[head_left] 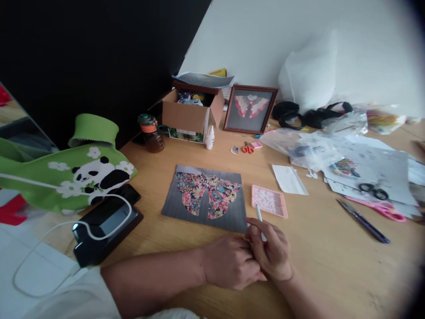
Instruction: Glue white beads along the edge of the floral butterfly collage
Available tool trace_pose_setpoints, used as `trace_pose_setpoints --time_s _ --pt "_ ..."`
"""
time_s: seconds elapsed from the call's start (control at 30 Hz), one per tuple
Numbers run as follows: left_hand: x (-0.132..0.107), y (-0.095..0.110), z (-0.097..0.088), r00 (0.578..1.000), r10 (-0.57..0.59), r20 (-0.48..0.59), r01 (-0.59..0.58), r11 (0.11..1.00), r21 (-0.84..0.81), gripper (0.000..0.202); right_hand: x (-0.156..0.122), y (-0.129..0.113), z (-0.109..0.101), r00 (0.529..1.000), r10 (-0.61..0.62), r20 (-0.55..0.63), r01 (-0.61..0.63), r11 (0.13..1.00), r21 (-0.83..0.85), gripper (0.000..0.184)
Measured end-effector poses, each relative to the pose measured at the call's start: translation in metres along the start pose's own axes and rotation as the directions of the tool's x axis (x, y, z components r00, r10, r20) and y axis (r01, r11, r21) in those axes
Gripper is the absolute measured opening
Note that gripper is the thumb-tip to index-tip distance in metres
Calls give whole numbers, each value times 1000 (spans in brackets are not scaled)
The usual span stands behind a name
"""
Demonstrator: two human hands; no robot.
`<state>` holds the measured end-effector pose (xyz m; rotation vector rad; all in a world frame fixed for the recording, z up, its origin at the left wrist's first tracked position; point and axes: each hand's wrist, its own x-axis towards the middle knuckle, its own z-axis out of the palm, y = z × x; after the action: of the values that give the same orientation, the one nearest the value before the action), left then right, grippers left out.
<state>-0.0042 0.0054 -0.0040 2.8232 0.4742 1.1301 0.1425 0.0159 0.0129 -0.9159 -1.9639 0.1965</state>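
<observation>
My right hand [272,250] is closed round a slim white pen-like stick [258,213], whose upper end points toward a pink tray [284,204] of small pale beads or gems. My left hand [230,261] is curled and presses against the right hand; whatever its fingers hold, if anything, is hidden. Just beyond both hands, a dark grey sheet [171,206] lies flat. On it sits a floral collar-shaped piece [219,203] with shiny beads along its neckline.
At the back stand a cardboard box [184,116], a drink bottle [152,135], a white glue-like bottle [210,138] and a framed collar piece [250,110]. Orange scissors [247,149], pink scissors [381,207] and a dark cutter [363,221] lie about. A green panda bag [83,177] and a phone-like device [102,226] occupy the left.
</observation>
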Motion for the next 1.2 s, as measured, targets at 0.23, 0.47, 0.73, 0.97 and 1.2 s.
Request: trace_pose_setpoints --time_s 0.23,0.47,0.73,0.97,1.2 --pt "0 -2 -1 996 29 84 -29 1000 -3 32 -2 3 -1 1000 0 -2 0 1000 -7 21" --pt "3 2 -4 999 31 15 -31 999 -13 35 -2 2 1 1000 19 12 -18 1000 -9 20" --pt "-2 0 5 998 58 -3 -58 994 -90 33 -3 2 1 1000 24 15 -24 999 -24 20" --pt "-2 -1 6 996 79 31 -74 990 -124 37 -4 5 2 999 35 19 -35 999 -37 20" --pt "-4 2 6 1000 28 3 -27 993 -115 44 -2 4 3 999 33 22 -33 999 4 22"
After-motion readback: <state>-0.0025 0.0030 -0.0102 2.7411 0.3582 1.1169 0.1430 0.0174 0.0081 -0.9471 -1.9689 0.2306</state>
